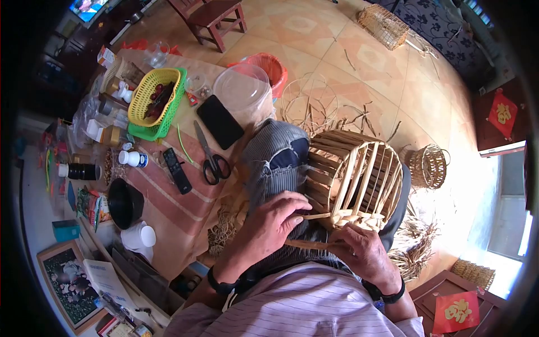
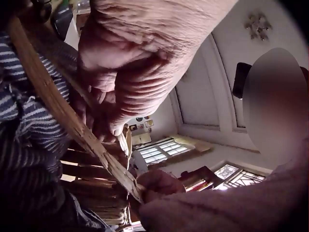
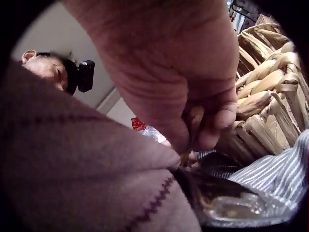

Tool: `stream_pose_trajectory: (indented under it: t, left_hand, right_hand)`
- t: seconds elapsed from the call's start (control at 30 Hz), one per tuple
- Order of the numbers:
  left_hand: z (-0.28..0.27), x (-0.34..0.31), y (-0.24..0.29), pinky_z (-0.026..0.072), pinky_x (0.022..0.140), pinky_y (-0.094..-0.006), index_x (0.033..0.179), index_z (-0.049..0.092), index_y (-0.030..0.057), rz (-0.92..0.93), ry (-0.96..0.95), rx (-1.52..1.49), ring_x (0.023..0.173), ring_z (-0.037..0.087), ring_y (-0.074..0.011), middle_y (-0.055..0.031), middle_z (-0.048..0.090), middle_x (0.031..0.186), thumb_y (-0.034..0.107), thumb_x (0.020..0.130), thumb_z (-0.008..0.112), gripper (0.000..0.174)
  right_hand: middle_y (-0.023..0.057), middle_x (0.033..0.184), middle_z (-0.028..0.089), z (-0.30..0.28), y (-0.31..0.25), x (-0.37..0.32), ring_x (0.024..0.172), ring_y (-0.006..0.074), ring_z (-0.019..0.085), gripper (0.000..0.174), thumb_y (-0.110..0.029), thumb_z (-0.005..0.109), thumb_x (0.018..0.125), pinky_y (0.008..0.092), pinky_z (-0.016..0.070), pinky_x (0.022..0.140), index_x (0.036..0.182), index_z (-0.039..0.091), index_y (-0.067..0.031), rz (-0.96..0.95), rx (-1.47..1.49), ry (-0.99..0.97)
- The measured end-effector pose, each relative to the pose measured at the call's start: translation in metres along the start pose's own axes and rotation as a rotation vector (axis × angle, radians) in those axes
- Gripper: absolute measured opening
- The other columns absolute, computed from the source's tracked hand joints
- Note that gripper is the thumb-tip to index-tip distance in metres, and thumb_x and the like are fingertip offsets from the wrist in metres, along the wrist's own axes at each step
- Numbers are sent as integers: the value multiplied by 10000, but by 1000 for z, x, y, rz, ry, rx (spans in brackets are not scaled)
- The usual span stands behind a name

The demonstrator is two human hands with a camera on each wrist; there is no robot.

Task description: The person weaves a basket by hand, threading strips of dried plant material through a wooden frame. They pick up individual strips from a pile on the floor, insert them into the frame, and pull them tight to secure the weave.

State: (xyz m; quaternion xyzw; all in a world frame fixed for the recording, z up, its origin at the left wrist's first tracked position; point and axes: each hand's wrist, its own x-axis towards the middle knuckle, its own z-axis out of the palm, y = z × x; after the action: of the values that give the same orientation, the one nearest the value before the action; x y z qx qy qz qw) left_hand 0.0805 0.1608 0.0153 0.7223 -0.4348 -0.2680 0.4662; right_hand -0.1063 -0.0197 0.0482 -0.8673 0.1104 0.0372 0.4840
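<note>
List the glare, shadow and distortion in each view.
Head view: fisheye bending, dark corners, glare washing out the floor at the picture's right; left wrist view: trousers in heavy shadow, window bright behind; right wrist view: sleeve dim in front, basket brighter.

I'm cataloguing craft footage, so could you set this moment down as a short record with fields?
Main piece: openwork basket of slats, on the person's lap
Left hand: pinches a pale strand at the basket's near edge
Right hand: grips a brown strip
Table: scissors, black phone, remote control, yellow basket in a green one
Floor: smaller woven basket, loose strips
Unclear: whether strand and strip are one piece
</note>
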Motion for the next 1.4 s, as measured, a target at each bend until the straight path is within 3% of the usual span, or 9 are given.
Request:
stream_pose_trajectory:
  t: [0.07, 0.3, 0.57, 0.83, 0.97, 1.07, 1.1, 1.2, 1.4]
  left_hand:
    - [-3, 0, 7, 569, 938, -389, 1122, 715, 46, 57, 27, 10, 1124, 701, -294, -101, 709, 1208, 79, 918, 761, 211]
    - [12, -3, 9, 581, 938, -391, 1103, 703, 43, 154, -158, 19, 1093, 703, -276, -83, 694, 1136, 37, 879, 786, 239]
    - [16, 7, 8, 616, 884, -330, 1147, 685, 17, -102, -27, -95, 1018, 724, -193, -87, 695, 1139, 33, 939, 758, 221]
    - [25, 15, 8, 595, 811, -331, 1085, 692, 8, -74, -53, -36, 923, 742, -219, -100, 726, 1018, 5, 939, 747, 157]
    - [27, 19, 7, 577, 810, -338, 1055, 692, 3, -65, -43, -7, 920, 732, -232, -108, 717, 1013, 15, 969, 712, 89]
    - [27, 22, 14, 562, 771, -396, 1081, 670, 0, 100, 55, 43, 873, 715, -329, -126, 691, 968, 46, 979, 694, 115]
    - [27, 22, 15, 561, 774, -386, 1103, 676, -4, 103, 52, 37, 895, 721, -300, -136, 692, 974, 93, 1005, 686, 138]
    - [34, 19, 21, 562, 739, -374, 1130, 678, -5, -91, 96, -53, 842, 728, -254, -140, 712, 949, 134, 1026, 682, 173]
    - [41, 25, 15, 543, 627, -355, 1167, 653, 6, -164, 142, -20, 677, 715, -209, -110, 715, 794, 156, 1040, 664, 197]
  right_hand:
    - [98, 868, 669, 0, -1, 2, 782, 280, 725, 206, -69, 814, 880, 384, 569, 674, 1032, 676, -42, 17, 15, 9]
    - [102, 862, 666, 2, -3, 8, 796, 268, 722, 199, -56, 824, 885, 369, 570, 686, 1017, 678, -32, 8, 81, 86]
    - [93, 864, 669, -6, 6, -5, 777, 266, 712, 220, -70, 840, 869, 370, 553, 662, 1022, 685, -36, 23, 69, 64]
    - [115, 900, 667, -12, 11, -3, 797, 318, 718, 227, -66, 809, 871, 407, 562, 674, 1056, 682, -33, -37, 0, 110]
    - [101, 885, 667, -29, 9, 8, 803, 311, 721, 117, -39, 744, 920, 392, 563, 682, 1021, 685, -49, -101, -61, 144]
    - [98, 885, 672, -46, 8, 25, 799, 310, 723, 111, -39, 748, 916, 393, 564, 685, 1003, 679, -48, -158, -47, 207]
    - [109, 878, 676, -50, 8, 32, 798, 331, 718, 128, -72, 743, 910, 415, 569, 672, 988, 648, -35, -191, -106, 225]
    - [104, 857, 677, -49, 13, 54, 800, 337, 712, 124, -72, 734, 897, 423, 565, 668, 973, 640, -46, -319, -52, 312]
    - [128, 1012, 583, -39, 28, 72, 876, 342, 673, 237, -101, 807, 848, 437, 550, 732, 1034, 665, -59, -268, -213, 377]
